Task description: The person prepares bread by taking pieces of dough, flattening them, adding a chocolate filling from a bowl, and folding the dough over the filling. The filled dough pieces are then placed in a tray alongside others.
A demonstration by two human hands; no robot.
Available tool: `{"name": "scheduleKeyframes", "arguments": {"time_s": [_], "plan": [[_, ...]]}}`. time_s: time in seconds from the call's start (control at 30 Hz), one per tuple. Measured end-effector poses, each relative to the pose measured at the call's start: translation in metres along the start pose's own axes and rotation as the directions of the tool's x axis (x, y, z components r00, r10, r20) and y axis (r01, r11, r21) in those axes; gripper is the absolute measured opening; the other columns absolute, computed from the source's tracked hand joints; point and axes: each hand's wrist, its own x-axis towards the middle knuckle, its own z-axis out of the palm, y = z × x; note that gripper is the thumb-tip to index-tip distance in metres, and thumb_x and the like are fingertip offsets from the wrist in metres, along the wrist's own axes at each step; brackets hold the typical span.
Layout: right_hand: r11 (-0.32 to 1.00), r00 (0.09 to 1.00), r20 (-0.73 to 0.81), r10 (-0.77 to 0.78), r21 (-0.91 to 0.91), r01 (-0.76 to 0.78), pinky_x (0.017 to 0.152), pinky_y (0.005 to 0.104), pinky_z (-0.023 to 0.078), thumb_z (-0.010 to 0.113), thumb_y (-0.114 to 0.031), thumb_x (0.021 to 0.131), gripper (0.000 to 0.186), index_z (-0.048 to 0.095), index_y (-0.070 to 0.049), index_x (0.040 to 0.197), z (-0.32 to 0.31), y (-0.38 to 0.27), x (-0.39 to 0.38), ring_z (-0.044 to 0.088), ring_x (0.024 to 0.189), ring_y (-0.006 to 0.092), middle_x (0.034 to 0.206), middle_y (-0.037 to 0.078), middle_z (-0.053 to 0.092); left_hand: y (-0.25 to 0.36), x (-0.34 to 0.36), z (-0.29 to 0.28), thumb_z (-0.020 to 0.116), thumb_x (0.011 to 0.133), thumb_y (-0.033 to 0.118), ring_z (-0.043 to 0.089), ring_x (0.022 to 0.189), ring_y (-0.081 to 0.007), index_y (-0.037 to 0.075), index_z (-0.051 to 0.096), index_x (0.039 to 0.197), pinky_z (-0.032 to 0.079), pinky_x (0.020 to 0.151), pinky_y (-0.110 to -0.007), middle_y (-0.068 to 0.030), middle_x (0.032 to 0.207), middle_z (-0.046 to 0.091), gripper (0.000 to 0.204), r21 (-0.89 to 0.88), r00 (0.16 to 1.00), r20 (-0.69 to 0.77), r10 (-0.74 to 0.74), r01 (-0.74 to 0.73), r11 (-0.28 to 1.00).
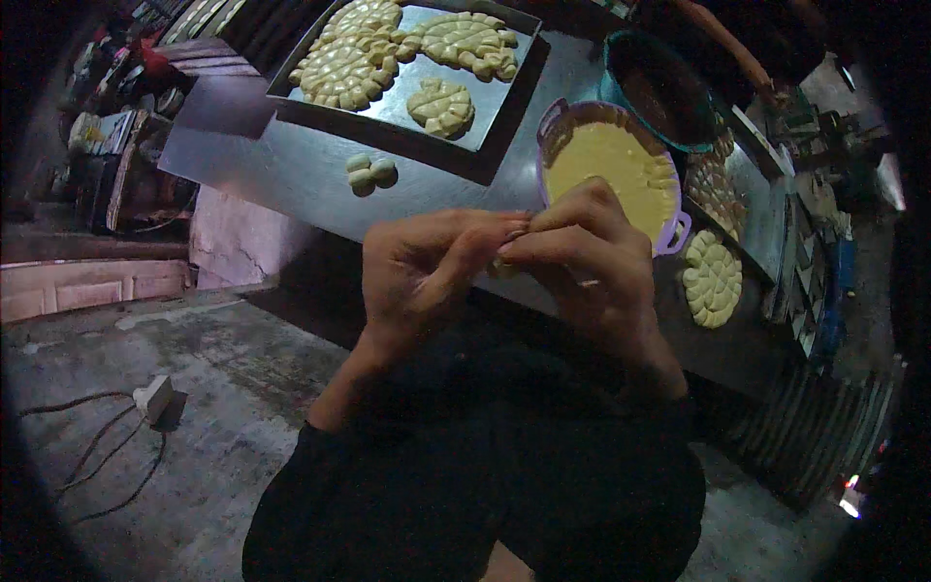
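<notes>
My left hand and my right hand meet in front of me, fingertips pinched together. Between them a small pale piece of dough peeks out below the fingers; most of it is hidden. Just beyond my right hand stands a purple two-handled basin holding a thick yellow mixture. A few small dough balls sit close together on the metal table, past my left hand. Farther back, a dark-rimmed baking tray carries several scored, shaped dough pieces.
A scored dough piece lies right of the purple basin. Behind it are a teal basin and another person's arm. On the concrete floor at left, a white power socket block trails cords. Corrugated sheeting stands at lower right.
</notes>
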Motion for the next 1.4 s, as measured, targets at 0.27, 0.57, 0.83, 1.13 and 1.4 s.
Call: {"name": "scheduleKeyframes", "arguments": {"time_s": [0.27, 0.57, 0.83, 1.13, 1.4], "plan": [[0.967, 0.999, 0.031, -0.024, 0.252, 0.015, 0.075, 0.0332, 0.045, 0.086, -0.006, 0.063, 0.055, 0.066, -0.01, 0.114, 0.026, 0.001, 0.036, 0.057, 0.083, 0.0199, 0.096, 0.005, 0.071, -0.02, 0.007, -0.041, 0.07, 0.09, 0.016, 0.066, 0.099, -0.0156, -0.002, 0.07, 0.111, 0.054, 0.084, -0.028, -0.0136, 0.111, 0.07, 0.028, -0.269, 0.982, 0.068, -0.176, 0.188, 0.944], [0.983, 0.964, 0.212, 0.158, -0.127, -0.133, 0.078, 0.0339, 0.047, 0.088, -0.015, 0.064, 0.068, 0.058, -0.01, 0.125, 0.092, 0.024, 0.089, 0.058, 0.085, 0.0229, 0.098, 0.007, 0.067, -0.07, 0.031, -0.122, 0.061, 0.097, 0.024, 0.063, 0.09, -0.0104, -0.004, 0.07, 0.105, 0.049, 0.079, -0.025, -0.0074, 0.1, 0.07, 0.03, -0.426, 0.89, 0.127, -0.438, 0.447, 0.787], [0.221, 0.488, 0.554, 0.674, 0.479, -0.849, 0.077, 0.0292, 0.049, 0.08, -0.01, 0.079, 0.051, 0.052, -0.009, 0.121, 0.228, 0.112, 0.072, 0.058, 0.092, 0.011, 0.093, 0.0, 0.061, -0.165, 0.037, -0.195, 0.07, 0.088, 0.017, 0.06, 0.076, -0.0151, -0.001, 0.07, 0.101, 0.048, 0.064, -0.029, -0.0103, 0.091, 0.062, 0.022, 0.183, 0.959, -0.204, -0.196, 0.234, 0.955], [0.825, 0.83, 0.031, 0.557, -0.136, -0.548, 0.084, 0.0445, 0.047, 0.068, -0.009, 0.084, 0.025, 0.059, 0.0, 0.106, 0.298, 0.2, 0.105, 0.06, 0.096, 0.0356, 0.097, 0.017, 0.063, -0.214, 0.1, -0.284, 0.084, 0.068, 0.019, 0.048, 0.114, -0.0367, 0.009, 0.042, 0.139, 0.043, 0.096, -0.045, -0.0157, 0.127, 0.049, 0.083, 0.698, 0.99, 0.123, -0.064, -0.04, 0.715], [0.823, 0.726, 0.404, 0.556, -0.145, -0.549, 0.102, 0.0439, 0.04, 0.071, -0.002, 0.075, 0.078, 0.037, -0.01, 0.144, 0.277, 0.198, 0.126, 0.046, 0.118, 0.0374, 0.128, 0.018, 0.048, -0.236, 0.119, -0.291, 0.079, 0.067, 0.01, 0.046, 0.113, -0.0384, 0.004, 0.042, 0.136, 0.041, 0.1, -0.046, -0.0173, 0.125, 0.049, 0.079, 0.667, 0.935, 0.332, -0.125, -0.139, 0.732]]}}
